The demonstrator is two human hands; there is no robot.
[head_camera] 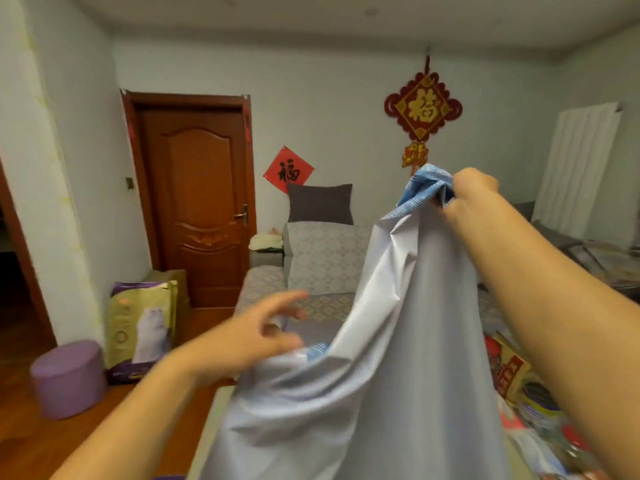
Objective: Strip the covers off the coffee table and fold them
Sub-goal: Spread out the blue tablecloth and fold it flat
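The right hand (472, 194) is raised at arm's length with its fingers clenched, while the lower left hand (247, 336) reaches forward, blurred, with fingers that seem loosely spread, forefinger extended.

Just the one head-worn wide-angle cam, looking forward across the room toward the sofa (322, 258) and wooden door (197, 199), with the raised arms and cover (391, 341) close up front.
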